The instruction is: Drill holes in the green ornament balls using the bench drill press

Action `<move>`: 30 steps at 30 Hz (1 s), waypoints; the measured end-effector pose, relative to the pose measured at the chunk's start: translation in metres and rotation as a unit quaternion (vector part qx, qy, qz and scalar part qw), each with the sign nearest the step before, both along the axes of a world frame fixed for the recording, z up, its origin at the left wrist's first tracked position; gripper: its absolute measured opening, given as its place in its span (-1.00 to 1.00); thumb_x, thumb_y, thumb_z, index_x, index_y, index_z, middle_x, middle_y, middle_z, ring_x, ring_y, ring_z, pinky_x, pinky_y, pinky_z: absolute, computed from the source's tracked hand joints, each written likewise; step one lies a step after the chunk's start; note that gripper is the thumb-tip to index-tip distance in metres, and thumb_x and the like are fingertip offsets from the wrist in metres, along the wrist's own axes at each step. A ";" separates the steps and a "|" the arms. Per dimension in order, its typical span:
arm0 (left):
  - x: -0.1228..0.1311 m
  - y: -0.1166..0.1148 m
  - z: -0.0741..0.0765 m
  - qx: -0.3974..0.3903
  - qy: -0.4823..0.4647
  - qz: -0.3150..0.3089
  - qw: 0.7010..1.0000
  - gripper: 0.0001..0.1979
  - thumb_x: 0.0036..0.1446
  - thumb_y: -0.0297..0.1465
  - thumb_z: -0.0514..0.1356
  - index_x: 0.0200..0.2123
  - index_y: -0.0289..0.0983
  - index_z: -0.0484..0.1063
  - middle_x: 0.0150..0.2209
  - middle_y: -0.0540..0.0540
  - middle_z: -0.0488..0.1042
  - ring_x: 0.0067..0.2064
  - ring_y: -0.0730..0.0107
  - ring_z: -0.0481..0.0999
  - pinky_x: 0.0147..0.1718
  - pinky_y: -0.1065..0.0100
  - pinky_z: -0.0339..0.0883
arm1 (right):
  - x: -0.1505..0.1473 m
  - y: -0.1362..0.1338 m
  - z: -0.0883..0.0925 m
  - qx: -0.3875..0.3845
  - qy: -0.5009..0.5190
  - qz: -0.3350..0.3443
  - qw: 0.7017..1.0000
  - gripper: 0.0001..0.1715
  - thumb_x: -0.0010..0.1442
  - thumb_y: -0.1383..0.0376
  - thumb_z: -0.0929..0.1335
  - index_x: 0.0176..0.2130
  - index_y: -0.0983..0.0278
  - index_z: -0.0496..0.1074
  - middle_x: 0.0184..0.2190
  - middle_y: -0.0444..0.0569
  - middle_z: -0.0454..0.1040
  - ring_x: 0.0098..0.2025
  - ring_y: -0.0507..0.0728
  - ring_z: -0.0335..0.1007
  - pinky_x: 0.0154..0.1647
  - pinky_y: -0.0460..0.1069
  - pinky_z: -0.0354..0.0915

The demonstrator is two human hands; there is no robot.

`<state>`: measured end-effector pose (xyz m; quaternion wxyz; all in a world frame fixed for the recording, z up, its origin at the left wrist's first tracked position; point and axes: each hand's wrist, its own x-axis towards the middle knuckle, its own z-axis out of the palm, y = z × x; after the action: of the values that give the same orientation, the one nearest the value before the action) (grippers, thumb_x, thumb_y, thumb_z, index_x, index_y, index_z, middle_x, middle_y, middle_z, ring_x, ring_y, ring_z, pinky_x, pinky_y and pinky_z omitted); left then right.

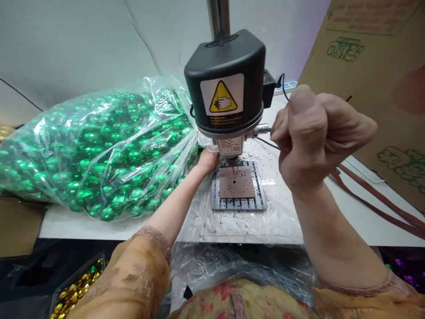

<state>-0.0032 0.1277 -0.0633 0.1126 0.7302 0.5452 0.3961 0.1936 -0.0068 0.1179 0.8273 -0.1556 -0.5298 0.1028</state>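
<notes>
A small black bench drill press with a yellow warning label stands in front of me. My right hand is closed in a fist around the drill press's feed lever, whose metal rod shows just left of the fingers. My left hand reaches to the left rear of the machine, beside the slotted base; the drill head hides its fingers. On the base lies a square brown board with a dark hole near its middle. Dark crumbs are scattered over the board and around it.
A large clear plastic bag of shiny green beads fills the left side, close to my left forearm. At right stands a cardboard box, with brown straps before it. Clear plastic sheeting hangs below the white table's front edge.
</notes>
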 end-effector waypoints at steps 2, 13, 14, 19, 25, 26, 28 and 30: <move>-0.005 -0.005 0.001 -0.017 0.064 -0.013 0.998 -0.81 -0.02 -0.45 0.35 -0.26 -0.22 0.53 -0.16 -0.19 0.59 -0.03 -0.04 0.54 0.02 0.05 0.42 | 0.000 0.000 0.000 -0.006 0.001 -0.012 1.000 -0.55 0.19 0.34 0.37 -0.67 0.22 0.24 -0.72 -0.24 0.19 -0.68 -0.08 0.06 -0.63 0.00 0.00; -0.009 -0.095 0.023 -0.111 -0.285 -0.003 0.952 -0.54 0.11 -0.10 0.32 -0.04 -0.26 0.39 -0.28 -0.07 0.53 -0.37 0.39 0.51 -0.36 0.34 0.45 | 0.002 0.004 -0.004 0.001 -0.002 0.009 1.000 -0.53 0.21 0.25 0.40 -0.67 0.22 0.26 -0.74 -0.24 0.15 -0.70 -0.07 -0.01 -0.65 0.03 -0.06; -0.006 -0.105 0.024 -0.141 -0.335 -0.025 0.931 -0.50 0.11 -0.06 0.32 -0.01 -0.26 0.38 -0.27 -0.06 0.54 -0.41 0.45 0.50 -0.42 0.40 0.41 | 0.002 0.004 -0.003 0.009 0.000 0.015 1.000 -0.53 0.21 0.27 0.40 -0.67 0.23 0.26 -0.74 -0.25 0.15 -0.70 -0.08 -0.01 -0.65 0.01 -0.07; 0.011 -0.131 0.019 -0.197 -0.386 -0.057 0.900 -0.43 0.00 -0.05 0.41 -0.02 -0.25 0.43 -0.26 -0.07 0.57 -0.41 0.49 0.49 -0.47 0.46 0.35 | 0.002 0.002 -0.003 0.001 -0.004 0.018 1.000 -0.51 0.23 0.27 0.39 -0.67 0.26 0.25 -0.73 -0.25 0.15 -0.68 -0.11 0.03 -0.63 -0.02 -0.05; 0.016 -0.128 0.006 -0.192 -0.340 -0.103 0.915 -0.41 0.03 -0.10 0.42 0.05 -0.24 0.42 -0.16 -0.11 0.58 -0.17 0.35 0.56 -0.21 0.37 0.42 | 0.003 0.001 -0.004 -0.028 -0.028 -0.017 0.999 -0.45 0.25 0.12 0.37 -0.66 0.22 0.21 -0.74 -0.24 0.13 -0.68 -0.07 0.02 -0.63 0.01 0.02; 0.017 -0.127 0.005 -0.186 -0.327 -0.107 0.920 -0.43 0.03 -0.11 0.41 0.05 -0.24 0.42 -0.15 -0.12 0.58 -0.17 0.35 0.55 -0.21 0.37 0.41 | 0.003 0.002 -0.004 -0.022 -0.024 -0.012 0.999 -0.46 0.25 0.13 0.38 -0.67 0.22 0.21 -0.74 -0.24 0.12 -0.68 -0.08 0.02 -0.63 0.01 0.02; 0.019 -0.128 0.004 -0.170 -0.291 -0.105 0.935 -0.46 0.04 -0.12 0.41 0.03 -0.24 0.44 -0.17 -0.11 0.57 -0.25 0.39 0.53 -0.28 0.38 0.40 | 0.004 0.002 -0.005 -0.011 -0.021 -0.003 1.000 -0.48 0.25 0.17 0.38 -0.66 0.23 0.23 -0.74 -0.25 0.13 -0.68 -0.08 0.03 -0.63 0.01 0.01; 0.021 -0.130 0.006 -0.150 -0.242 -0.096 0.954 -0.48 0.04 -0.14 0.41 0.02 -0.23 0.46 -0.21 -0.08 0.57 -0.34 0.43 0.48 -0.36 0.39 0.37 | 0.004 0.002 -0.005 -0.019 -0.030 -0.013 0.999 -0.47 0.26 0.15 0.37 -0.65 0.22 0.22 -0.73 -0.24 0.13 -0.67 -0.08 0.03 -0.62 0.01 0.04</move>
<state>0.0176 -0.0020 -0.0575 0.3870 0.6356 0.4824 0.4621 0.1973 -0.0044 0.1125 0.8091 -0.1816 -0.5504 0.0973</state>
